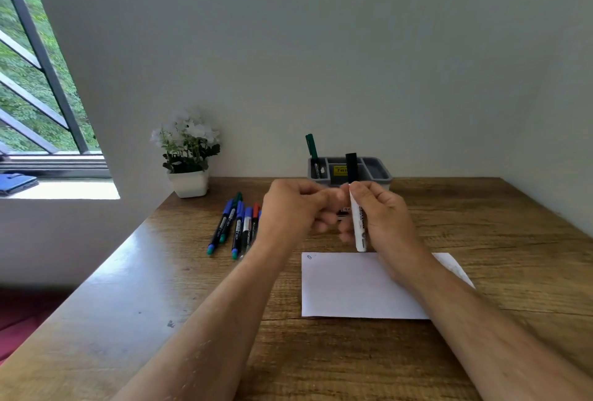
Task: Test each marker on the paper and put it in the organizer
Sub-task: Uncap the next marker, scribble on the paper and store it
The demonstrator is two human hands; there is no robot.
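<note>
My right hand (378, 217) grips a white marker with a black cap (357, 208), held upright above the white paper (353, 288). My left hand (295, 208) is close beside it with curled fingers; whether it holds anything cannot be made out. A small blue mark (309, 257) sits at the paper's top left corner. Several markers (237, 224) lie in a row on the table left of my left hand. The grey organizer (375, 172) stands at the back by the wall, with a green marker (313, 153) upright in its left compartment.
A white pot with white flowers (187, 160) stands at the back left of the wooden table (160, 320). A window with bars (35, 79) is at the left, and a blue object (16, 183) lies on its sill.
</note>
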